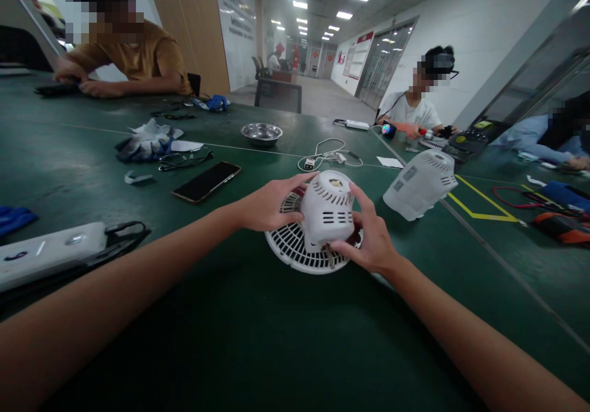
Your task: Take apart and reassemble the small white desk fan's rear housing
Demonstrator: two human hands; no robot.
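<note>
A white slotted plastic housing with a round hole in its top stands over a round white fan grille on the green table. My left hand grips the housing's left side, thumb and fingers curved against it. On the right side, my right hand holds the same housing, its thumb low at the front and its fingers up near the top. Behind the housing lies a coiled white cable. To the right, a second white plastic shell with vent slots rests on the table.
A black phone, gloves and a white power strip lie to the left. A metal bowl sits further back. Yellow tape and an orange-black tool are at right. Other people sit around the green table.
</note>
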